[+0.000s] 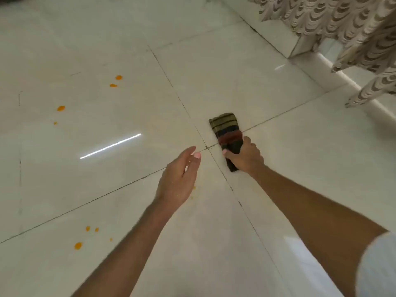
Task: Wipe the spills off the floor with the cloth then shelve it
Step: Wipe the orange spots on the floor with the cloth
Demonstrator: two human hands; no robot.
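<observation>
A folded striped cloth (pixel 225 129), olive, dark blue and red, lies flat on the pale tiled floor (pixel 278 168) where four tiles meet. My right hand (pixel 244 155) is shut on its near end and presses it down. To its left hovers my left hand (pixel 180 179), fingers apart and holding nothing. Orange spill drops dot the floor: two at the upper left (pixel 115 81), one further left (pixel 60 108), and several at the lower left (pixel 78 245). A few tiny orange specks (pixel 194 188) show beside my left hand.
A patterned beige curtain (pixel 342 24) hangs at the upper right, its hem reaching the floor. Below it runs a white raised ledge (pixel 278 39) along the wall. A bright light streak (pixel 110 146) reflects on the glossy tiles.
</observation>
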